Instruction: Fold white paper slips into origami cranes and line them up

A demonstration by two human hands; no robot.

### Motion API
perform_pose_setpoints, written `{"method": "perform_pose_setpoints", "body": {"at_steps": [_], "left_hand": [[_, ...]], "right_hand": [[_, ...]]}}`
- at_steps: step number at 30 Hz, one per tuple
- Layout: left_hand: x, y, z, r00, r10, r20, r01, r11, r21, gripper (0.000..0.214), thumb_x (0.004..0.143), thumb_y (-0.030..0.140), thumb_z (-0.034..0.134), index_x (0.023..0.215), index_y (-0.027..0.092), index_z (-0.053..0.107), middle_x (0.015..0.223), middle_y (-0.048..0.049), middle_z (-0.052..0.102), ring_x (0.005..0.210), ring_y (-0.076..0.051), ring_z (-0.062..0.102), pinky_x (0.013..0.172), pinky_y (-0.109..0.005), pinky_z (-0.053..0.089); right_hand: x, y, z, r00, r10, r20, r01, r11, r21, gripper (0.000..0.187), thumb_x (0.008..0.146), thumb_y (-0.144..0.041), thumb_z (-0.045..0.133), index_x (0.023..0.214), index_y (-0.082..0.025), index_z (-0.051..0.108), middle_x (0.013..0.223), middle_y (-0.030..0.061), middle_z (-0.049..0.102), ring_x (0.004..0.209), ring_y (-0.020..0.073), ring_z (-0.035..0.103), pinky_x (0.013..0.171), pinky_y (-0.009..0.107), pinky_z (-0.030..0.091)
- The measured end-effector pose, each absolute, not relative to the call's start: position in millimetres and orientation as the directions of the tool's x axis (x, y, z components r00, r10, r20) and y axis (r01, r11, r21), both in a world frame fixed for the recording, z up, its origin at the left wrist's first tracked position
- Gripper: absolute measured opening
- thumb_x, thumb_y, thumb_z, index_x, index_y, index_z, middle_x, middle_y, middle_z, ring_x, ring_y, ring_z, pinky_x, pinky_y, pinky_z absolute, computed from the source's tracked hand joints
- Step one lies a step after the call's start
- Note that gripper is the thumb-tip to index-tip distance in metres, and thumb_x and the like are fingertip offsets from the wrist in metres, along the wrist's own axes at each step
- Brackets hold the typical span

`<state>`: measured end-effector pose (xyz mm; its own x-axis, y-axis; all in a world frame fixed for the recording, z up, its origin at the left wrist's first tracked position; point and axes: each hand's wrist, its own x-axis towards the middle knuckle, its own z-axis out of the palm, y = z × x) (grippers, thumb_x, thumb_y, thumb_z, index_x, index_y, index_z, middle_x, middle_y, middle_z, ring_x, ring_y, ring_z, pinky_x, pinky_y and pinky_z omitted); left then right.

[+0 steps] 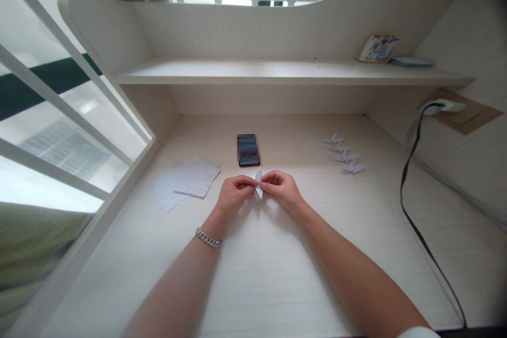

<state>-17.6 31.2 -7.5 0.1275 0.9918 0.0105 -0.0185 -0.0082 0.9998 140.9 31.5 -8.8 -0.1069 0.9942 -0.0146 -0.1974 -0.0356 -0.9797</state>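
Note:
My left hand (233, 194) and my right hand (282, 188) meet over the middle of the pale wooden desk (253, 274). Both pinch a small folded piece of white paper (259, 184) between their fingertips, one from each side. The paper stands upright and pointed, partly hidden by my fingers. A silver chain bracelet (208, 237) sits on my left wrist. Just behind the hands lies a dark phone (248, 150), face up.
A loose stack of white paper sheets (186, 182) lies to the left. Several folded paper cranes (343, 154) sit in a row at the right. A black cable (412, 206) runs from a wall socket (443, 107) across the desk's right side. A shelf (277, 71) holds a small booklet (378, 47).

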Motion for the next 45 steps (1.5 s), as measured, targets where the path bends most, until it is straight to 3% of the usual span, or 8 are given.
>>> {"method": "perform_pose_setpoints", "body": {"at_steps": [5, 28, 35, 45], "left_hand": [[-16.0, 31.8, -7.8, 0.12, 0.993, -0.002, -0.113, 0.016, 0.994, 0.012, 0.064, 0.02, 0.065, 0.074, 0.015, 0.069, 0.071, -0.0042, 0.067, 0.063, -0.014, 0.059, 0.061, -0.025, 0.047], [-15.7, 32.4, -11.6, 0.109, 0.992, 0.07, -0.129, -0.056, 0.99, 0.025, 0.061, 0.023, 0.073, 0.079, 0.014, 0.059, 0.075, -0.0031, 0.063, 0.069, -0.013, 0.059, 0.064, -0.026, 0.049], [-14.1, 31.9, -8.6, 0.074, 0.994, 0.084, -0.117, -0.075, 0.99, 0.023, 0.064, 0.024, 0.071, 0.08, 0.015, 0.058, 0.076, -0.0022, 0.061, 0.07, -0.012, 0.059, 0.065, -0.025, 0.048], [-14.7, 30.9, -9.9, 0.109, 0.989, 0.1, -0.095, -0.09, 0.991, 0.029, 0.061, 0.025, 0.074, 0.083, 0.014, 0.059, 0.077, -0.0038, 0.063, 0.071, -0.014, 0.06, 0.068, -0.027, 0.048]], "right_hand": [[139.8, 32.4, -12.8, -0.084, 0.996, -0.002, -0.167, -0.016, -0.986, 0.021, 0.056, -0.028, 0.075, 0.069, -0.018, 0.062, 0.065, 0.0, 0.062, 0.059, 0.0138, 0.058, 0.057, 0.027, 0.049], [141.2, 34.2, -14.0, -0.072, 0.997, -0.017, -0.192, -0.031, -0.981, 0.026, 0.054, -0.03, 0.077, 0.069, -0.018, 0.058, 0.063, -0.0008, 0.062, 0.058, 0.0135, 0.058, 0.056, 0.027, 0.049], [138.7, 33.5, -14.5, -0.079, 0.997, -0.008, -0.181, -0.023, -0.983, 0.033, 0.057, -0.033, 0.077, 0.079, -0.017, 0.058, 0.069, 0.0018, 0.063, 0.063, 0.0153, 0.061, 0.058, 0.028, 0.051], [139.2, 33.3, -14.0, -0.051, 0.999, -0.006, -0.15, -0.013, -0.989, 0.031, 0.056, -0.034, 0.077, 0.068, -0.018, 0.053, 0.058, -0.0021, 0.058, 0.052, 0.0121, 0.056, 0.05, 0.024, 0.046]]}}
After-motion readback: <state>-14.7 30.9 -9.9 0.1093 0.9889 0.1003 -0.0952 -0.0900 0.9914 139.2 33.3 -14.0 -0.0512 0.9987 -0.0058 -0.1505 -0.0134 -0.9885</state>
